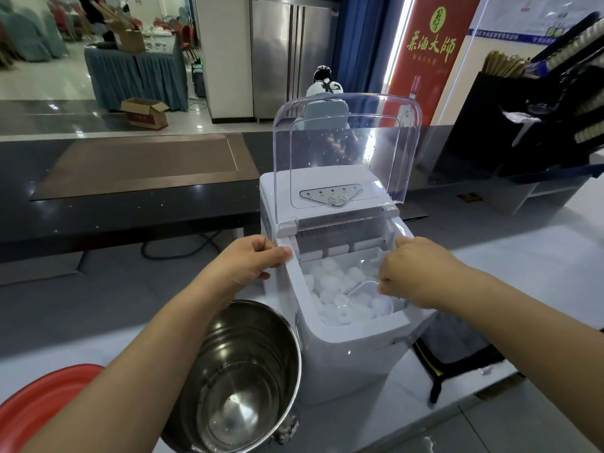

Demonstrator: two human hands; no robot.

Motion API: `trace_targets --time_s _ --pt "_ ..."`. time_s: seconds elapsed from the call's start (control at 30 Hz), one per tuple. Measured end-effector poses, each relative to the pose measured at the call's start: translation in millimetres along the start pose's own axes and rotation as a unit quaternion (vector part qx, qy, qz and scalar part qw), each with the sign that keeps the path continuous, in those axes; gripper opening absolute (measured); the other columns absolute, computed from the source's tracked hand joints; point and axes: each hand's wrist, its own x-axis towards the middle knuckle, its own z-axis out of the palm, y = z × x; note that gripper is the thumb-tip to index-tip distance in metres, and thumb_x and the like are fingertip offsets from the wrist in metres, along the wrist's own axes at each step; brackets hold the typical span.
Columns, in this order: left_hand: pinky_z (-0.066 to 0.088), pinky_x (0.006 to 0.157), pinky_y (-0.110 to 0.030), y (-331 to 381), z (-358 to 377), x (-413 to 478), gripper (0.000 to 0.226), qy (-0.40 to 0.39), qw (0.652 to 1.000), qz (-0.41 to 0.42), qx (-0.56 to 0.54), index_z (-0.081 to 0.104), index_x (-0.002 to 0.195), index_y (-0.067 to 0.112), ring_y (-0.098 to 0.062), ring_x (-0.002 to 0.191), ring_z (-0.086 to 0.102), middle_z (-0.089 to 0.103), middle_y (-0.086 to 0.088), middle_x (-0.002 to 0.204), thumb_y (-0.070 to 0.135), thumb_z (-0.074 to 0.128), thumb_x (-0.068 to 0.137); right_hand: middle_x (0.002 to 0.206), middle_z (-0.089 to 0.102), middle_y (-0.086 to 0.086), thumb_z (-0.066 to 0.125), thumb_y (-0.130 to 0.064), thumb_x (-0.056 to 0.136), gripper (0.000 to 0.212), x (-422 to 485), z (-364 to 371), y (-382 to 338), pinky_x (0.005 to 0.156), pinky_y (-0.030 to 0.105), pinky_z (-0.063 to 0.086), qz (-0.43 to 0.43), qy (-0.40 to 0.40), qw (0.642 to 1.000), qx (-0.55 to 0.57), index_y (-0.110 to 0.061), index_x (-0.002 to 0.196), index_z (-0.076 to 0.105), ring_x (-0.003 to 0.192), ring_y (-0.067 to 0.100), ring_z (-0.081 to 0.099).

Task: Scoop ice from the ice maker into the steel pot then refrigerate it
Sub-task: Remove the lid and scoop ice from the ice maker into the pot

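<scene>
Lid (346, 152) up. Left hand (253, 261) pinches ice maker (343, 364) left rim. Right hand (413, 273) curled at right rim above scoop (367, 291), grip unclear. Ice (330, 282) inside maker. Pot (248, 380) on tabletop (490, 420), just front-left.

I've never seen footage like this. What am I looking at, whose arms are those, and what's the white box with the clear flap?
This is a single picture from a camera worn on a person's head, looking forward and down, so the two arms are the wearer's own. The white box is an ice maker with its clear lid tipped up. Round ice fills its bin, and a clear scoop lies in it. The left hand grips the machine's left rim. The right hand has curled fingers beside the scoop; I cannot tell whether it holds it. An empty steel pot stands front left on the pale counter, next to a red round thing.
</scene>
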Motion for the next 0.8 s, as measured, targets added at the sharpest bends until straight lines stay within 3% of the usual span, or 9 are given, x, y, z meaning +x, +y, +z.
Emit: trace_targets --time_s 0.1,0.23,0.43,0.63,0.8 --pt "0.050 0.076 -0.029 0.3 -0.6 -0.2 0.022 -0.005 1.000 0.001 0.002 0.058 0.084 0.008 -0.012 0.075 0.060 0.065 0.001 0.076 0.028 0.067 0.084 0.073 0.044 -0.002 0.042 -0.026 0.095 0.020 4.0 0.9 -9.7 0.063 0.029 0.034 0.044 -0.012 0.998 0.046 -0.018 0.079 0.051 0.078 0.024 0.047" --pt "0.050 0.077 -0.030 -0.2 -1.7 0.3 0.021 -0.010 1.000 0.001 -0.002 0.057 0.082 0.009 -0.012 0.076 0.060 0.066 -0.001 0.079 0.028 0.067 0.085 0.092 0.056 0.004 0.041 -0.023 0.095 0.022 7.4 5.2 -12.9 0.065 0.029 0.037 0.055 -0.006 0.996 0.070 -0.015 0.092 0.061 0.079 0.024 0.048" --pt "0.050 0.075 -0.029 -1.5 -1.9 1.3 0.020 -0.010 1.000 0.003 -0.013 0.056 0.079 0.011 -0.011 0.074 0.060 0.066 -0.001 0.077 0.026 0.068 0.084 0.067 0.042 -0.002 0.041 -0.022 0.093 0.033 12.0 -3.0 7.4 0.054 0.026 0.035 0.067 -0.013 0.994 0.085 -0.019 0.060 0.040 0.073 0.025 0.047" --pt "0.050 0.078 -0.031 -1.2 -2.7 1.7 0.020 -0.013 1.000 0.002 -0.015 0.057 0.078 0.011 -0.011 0.074 0.060 0.066 -0.001 0.077 0.026 0.068 0.084 0.067 0.047 0.001 0.046 -0.024 0.093 0.038 26.6 10.8 -10.7 0.056 0.027 0.036 0.019 -0.045 0.989 0.140 -0.017 0.056 0.042 0.075 0.025 0.049" --pt "0.051 0.078 -0.031 -2.4 -2.7 2.4 0.020 -0.013 1.000 0.000 -0.014 0.057 0.077 0.012 -0.010 0.072 0.060 0.066 0.003 0.072 0.026 0.069 0.084 0.060 0.043 0.003 0.049 -0.024 0.093 0.041 28.8 12.4 -5.1 0.048 0.024 0.029 0.007 -0.063 0.979 0.194 -0.014 0.054 0.040 0.063 0.021 0.041"
